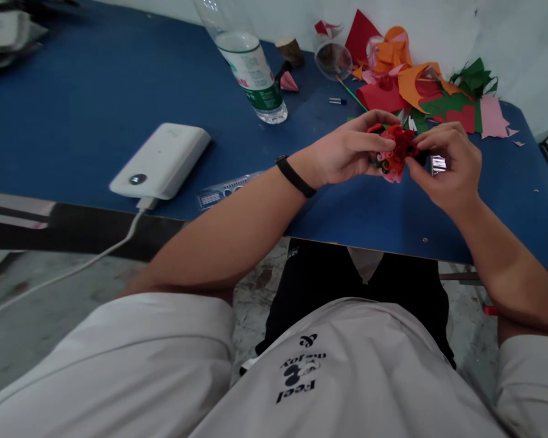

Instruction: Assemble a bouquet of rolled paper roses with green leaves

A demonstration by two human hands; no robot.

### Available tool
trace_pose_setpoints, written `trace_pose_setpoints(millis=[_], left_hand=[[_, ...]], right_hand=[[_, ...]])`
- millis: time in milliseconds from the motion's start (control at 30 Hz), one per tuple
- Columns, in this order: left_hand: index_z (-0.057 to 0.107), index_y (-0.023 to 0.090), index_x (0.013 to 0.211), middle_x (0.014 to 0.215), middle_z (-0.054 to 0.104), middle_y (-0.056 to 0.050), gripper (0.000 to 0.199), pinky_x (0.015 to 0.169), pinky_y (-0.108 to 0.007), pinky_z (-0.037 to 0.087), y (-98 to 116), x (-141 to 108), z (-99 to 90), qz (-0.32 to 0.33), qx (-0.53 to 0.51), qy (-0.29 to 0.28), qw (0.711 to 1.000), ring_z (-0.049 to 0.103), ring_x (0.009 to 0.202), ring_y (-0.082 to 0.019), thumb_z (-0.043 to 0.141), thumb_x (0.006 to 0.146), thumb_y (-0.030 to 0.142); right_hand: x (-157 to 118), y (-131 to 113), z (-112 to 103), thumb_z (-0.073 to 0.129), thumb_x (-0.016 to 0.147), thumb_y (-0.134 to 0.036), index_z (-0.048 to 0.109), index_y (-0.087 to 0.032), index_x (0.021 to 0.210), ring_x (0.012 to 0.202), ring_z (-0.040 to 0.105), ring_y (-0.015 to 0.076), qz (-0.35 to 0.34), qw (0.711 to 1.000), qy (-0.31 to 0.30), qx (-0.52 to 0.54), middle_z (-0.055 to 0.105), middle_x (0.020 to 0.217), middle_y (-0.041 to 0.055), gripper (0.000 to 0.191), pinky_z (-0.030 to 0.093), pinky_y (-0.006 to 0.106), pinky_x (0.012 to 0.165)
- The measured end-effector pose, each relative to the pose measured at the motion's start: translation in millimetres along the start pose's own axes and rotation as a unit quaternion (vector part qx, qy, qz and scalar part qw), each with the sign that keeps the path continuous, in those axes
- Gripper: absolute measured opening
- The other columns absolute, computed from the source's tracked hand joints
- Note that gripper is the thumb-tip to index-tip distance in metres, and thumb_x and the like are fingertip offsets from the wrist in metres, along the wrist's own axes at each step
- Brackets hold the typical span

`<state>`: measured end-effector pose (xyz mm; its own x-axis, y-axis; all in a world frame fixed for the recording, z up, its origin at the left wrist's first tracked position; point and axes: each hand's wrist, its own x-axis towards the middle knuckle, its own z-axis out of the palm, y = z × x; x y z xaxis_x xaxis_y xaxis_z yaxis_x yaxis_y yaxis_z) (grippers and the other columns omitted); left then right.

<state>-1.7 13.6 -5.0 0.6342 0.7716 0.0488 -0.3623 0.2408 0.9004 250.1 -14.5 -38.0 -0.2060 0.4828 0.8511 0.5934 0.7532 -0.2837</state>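
Observation:
A small bunch of red, orange and pink paper flowers (394,149) is held above the blue table, toward the right. My left hand (354,146), with a black band at the wrist, wraps round its left side, the thumb and a finger pressed on it. On its right side, my right hand (452,161) pinches the edge of the flowers between thumb and fingers. A dark object with a shiny silver part (438,164) shows beside the right palm, partly hidden.
Coloured paper scraps (442,100) and a clear cup (333,59) lie behind my hands. A plastic bottle (251,73) stands farther left. A white power bank (162,159) with a cable and a clear ruler-like sheet (226,190) are at the left on the blue table (73,109).

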Motion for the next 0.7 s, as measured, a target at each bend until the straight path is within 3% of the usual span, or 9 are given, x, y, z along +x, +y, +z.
trace_pose_setpoints(millis=[200,467,600,700], left_hand=[[0.062,0.024,0.117,0.097,0.077,0.005,0.053,0.074,-0.035,0.073,-6,2,-2.3,-0.011,0.001,0.008,1.000,0.080,0.074,-0.015,0.103,0.084,0.026],[0.071,0.026,0.138,0.122,0.088,-0.002,0.064,0.089,-0.043,0.079,-7,3,-6.8,-0.009,-0.006,-0.016,1.000,0.090,0.090,-0.023,0.102,0.083,0.024],[0.071,0.024,0.137,0.118,0.087,-0.002,0.060,0.099,-0.044,0.079,-7,3,-8.9,0.005,0.003,-0.014,1.000,0.091,0.096,-0.022,0.099,0.083,0.022],[0.069,0.024,0.134,0.111,0.085,0.002,0.057,0.104,-0.047,0.079,-6,3,-8.1,0.024,-0.001,-0.001,1.000,0.091,0.099,-0.022,0.097,0.085,0.020]], right_hand=[[1,-11,-2,0.089,0.106,-0.052,0.080,-0.040,0.117,0.121,0.085,0.0385,0.033,0.999,-0.025,0.026,0.089,0.121,0.0065,0.018,0.079,0.067,0.104],[1,-12,-3,0.091,0.104,-0.061,0.080,-0.042,0.122,0.143,0.080,0.0431,0.058,0.998,-0.021,0.032,0.084,0.141,0.0075,0.028,0.071,0.075,0.123],[1,-9,-3,0.100,0.096,-0.071,0.082,-0.042,0.124,0.150,0.074,0.0463,0.058,0.998,0.009,0.027,0.077,0.150,0.0084,0.044,0.065,0.080,0.130],[3,-9,-3,0.099,0.092,-0.081,0.083,-0.042,0.124,0.137,0.076,0.0436,0.014,0.998,0.063,0.018,0.075,0.140,0.0104,0.053,0.070,0.076,0.119]])
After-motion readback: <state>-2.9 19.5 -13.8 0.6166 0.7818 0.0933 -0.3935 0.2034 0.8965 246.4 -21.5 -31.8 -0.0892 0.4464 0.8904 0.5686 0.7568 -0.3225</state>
